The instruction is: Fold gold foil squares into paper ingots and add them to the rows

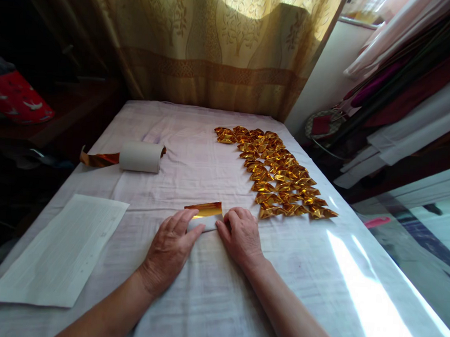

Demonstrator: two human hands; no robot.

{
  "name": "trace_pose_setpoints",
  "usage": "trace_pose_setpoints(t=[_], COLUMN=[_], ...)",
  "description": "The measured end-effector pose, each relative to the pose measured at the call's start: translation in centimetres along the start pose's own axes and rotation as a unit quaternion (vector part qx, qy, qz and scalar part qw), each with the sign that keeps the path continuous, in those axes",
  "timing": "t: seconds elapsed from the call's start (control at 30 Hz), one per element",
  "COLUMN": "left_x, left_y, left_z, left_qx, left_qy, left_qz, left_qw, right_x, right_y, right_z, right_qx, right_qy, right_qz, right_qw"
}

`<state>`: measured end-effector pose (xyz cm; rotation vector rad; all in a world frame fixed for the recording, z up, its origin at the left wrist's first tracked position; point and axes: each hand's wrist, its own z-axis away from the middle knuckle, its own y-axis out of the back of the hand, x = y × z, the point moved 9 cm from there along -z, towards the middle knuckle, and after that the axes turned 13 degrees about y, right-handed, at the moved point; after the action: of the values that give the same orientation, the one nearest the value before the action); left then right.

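A small gold foil sheet [204, 209] lies on the white cloth of the table [200, 300], partly folded so its white back shows. My left hand [171, 247] presses flat on its left edge. My right hand [241, 235] pinches its right edge with the fingertips. Just right of my right hand begins a long band of several folded gold foil pieces [278, 172], laid out in rows toward the far end of the table.
A white roll with gold foil trailing from it [139, 156] lies at the left middle. A white paper sheet [63, 249] rests at the near left. A patterned curtain [218, 45] hangs behind the table. Stacked fabrics and rods [408, 89] lean at the right.
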<state>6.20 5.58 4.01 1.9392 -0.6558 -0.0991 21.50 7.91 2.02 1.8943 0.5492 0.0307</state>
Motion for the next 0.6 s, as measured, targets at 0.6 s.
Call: trace_pose_setpoints(t=[0.6], left_x=[1.9], left_y=[-0.9], left_z=[0.3], left_qx=[-0.075], left_qy=[-0.022], left_qz=[0.014], left_qw=[0.997], right_x=[-0.1], right_y=[-0.1], right_z=[0.1], right_qx=[0.013], right_qy=[-0.025], right_qz=[-0.006], right_qw=[1.0])
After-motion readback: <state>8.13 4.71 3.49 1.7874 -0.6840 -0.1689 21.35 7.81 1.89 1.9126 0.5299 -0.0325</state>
